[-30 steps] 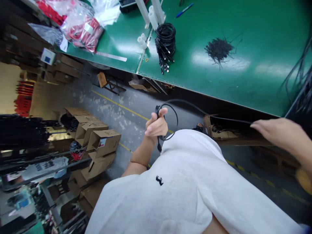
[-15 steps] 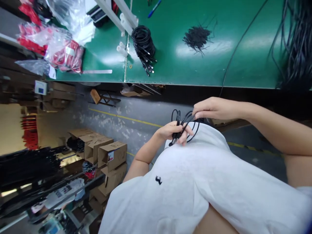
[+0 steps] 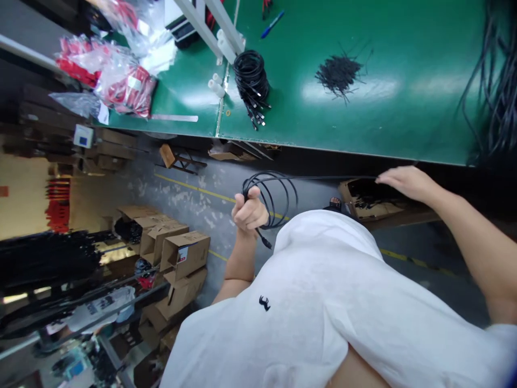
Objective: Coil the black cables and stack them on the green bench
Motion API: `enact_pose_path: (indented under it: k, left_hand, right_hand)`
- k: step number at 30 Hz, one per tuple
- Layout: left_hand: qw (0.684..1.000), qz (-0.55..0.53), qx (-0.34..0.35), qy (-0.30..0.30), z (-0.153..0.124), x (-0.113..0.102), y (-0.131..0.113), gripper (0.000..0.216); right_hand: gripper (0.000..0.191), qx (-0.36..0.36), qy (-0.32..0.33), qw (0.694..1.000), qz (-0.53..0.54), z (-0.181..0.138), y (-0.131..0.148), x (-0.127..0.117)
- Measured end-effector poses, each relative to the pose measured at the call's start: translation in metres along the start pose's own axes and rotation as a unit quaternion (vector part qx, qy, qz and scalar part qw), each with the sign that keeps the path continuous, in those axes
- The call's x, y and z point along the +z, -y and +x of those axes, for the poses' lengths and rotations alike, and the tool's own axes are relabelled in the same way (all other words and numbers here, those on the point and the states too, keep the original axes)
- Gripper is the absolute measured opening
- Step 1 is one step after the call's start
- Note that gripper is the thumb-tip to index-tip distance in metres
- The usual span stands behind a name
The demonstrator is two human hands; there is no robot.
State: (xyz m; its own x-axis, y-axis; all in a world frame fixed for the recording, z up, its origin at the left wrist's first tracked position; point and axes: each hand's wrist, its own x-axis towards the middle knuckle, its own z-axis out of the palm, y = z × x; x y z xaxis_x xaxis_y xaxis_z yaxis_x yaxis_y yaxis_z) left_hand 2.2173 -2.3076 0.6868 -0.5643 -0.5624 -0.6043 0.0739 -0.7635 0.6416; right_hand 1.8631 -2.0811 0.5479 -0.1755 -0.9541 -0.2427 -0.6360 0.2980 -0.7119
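Loose loops of a black cable (image 3: 287, 195) hang from my left hand (image 3: 251, 210), whose fingers are closed round them in front of my body. One plug end of the cable dangles below that hand. From the loops a straight stretch of cable runs right to my right hand (image 3: 404, 182), which pinches it below the table's front edge. On the green table (image 3: 291, 121) lie a coiled bundle of black cables (image 3: 251, 75) with metal plug tips and a pile of short black ties (image 3: 338, 74).
More black cables (image 3: 495, 102) lie at the table's right end. Bagged red items (image 3: 127, 89), a steel ruler (image 3: 174, 118) and a blue pen (image 3: 272, 25) are on the table too. Below stands an open box (image 3: 374, 213) holding black pieces. Cardboard boxes (image 3: 186, 253) stand on the floor at left.
My hands have moved apart: the left went left and the right went right, drawing a length of cable out straight between them. The loops have spread wider. The view has shifted slightly.
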Motion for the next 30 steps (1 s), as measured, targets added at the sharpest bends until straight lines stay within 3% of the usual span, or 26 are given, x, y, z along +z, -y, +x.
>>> enact_pose_path:
  k: [1,3,6,8,10,14,17,19,21,23,25,26,30]
  left_hand:
    - [1.0,-0.009,0.017,-0.011,-0.001,0.0,-0.007,0.049]
    - [1.0,-0.024,0.018,-0.009,0.002,0.003,-0.012,0.039]
    - [0.999,-0.007,-0.034,0.031,0.017,0.013,0.001,0.036]
    - [0.991,0.039,-0.094,0.091,0.026,0.019,0.017,0.036]
    - [0.969,0.089,-0.147,0.176,0.029,0.023,0.033,0.036]
    - [0.896,0.158,-0.248,0.333,0.022,0.033,0.053,0.046]
    - [0.869,0.153,-0.276,0.382,0.015,0.036,0.058,0.051]
    - [0.884,0.118,-0.261,0.369,0.012,0.031,0.054,0.043]
    - [0.932,0.073,-0.207,0.287,0.007,0.021,0.041,0.039]
    - [0.981,0.025,-0.111,0.157,0.001,0.008,0.02,0.043]
    - [0.998,-0.021,-0.025,0.055,-0.006,-0.001,-0.003,0.042]
    - [0.999,-0.04,0.0,0.032,-0.01,-0.003,-0.013,0.039]
    - [0.992,-0.099,0.08,0.002,-0.019,0.001,-0.032,0.036]
  right_hand:
    - [0.041,-0.002,0.009,1.0,-0.026,-0.012,-0.004,0.006]
    - [0.039,-0.043,0.053,0.997,-0.04,-0.033,0.015,0.015]
    - [0.037,-0.191,0.112,0.975,0.003,-0.046,0.086,0.015]
    - [0.038,-0.276,0.124,0.952,0.043,-0.036,0.131,0.004]
    - [0.039,-0.308,0.113,0.943,0.058,-0.017,0.161,-0.008]
    - [0.038,-0.291,0.121,0.948,0.051,0.018,0.178,-0.018]
    - [0.039,-0.273,0.16,0.945,0.088,0.03,0.162,-0.02]
    - [0.041,-0.208,0.136,0.962,0.116,0.03,0.131,-0.023]
    - [0.042,-0.094,0.042,0.988,0.113,0.023,0.086,-0.024]
    - [0.041,0.029,-0.065,0.995,0.065,0.009,0.036,-0.019]
    - [0.037,0.105,-0.076,0.992,0.005,-0.011,-0.007,-0.007]
    - [0.036,0.115,-0.064,0.991,-0.003,-0.021,-0.023,0.001]
    - [0.035,0.126,-0.047,0.991,-0.018,-0.049,-0.045,0.025]
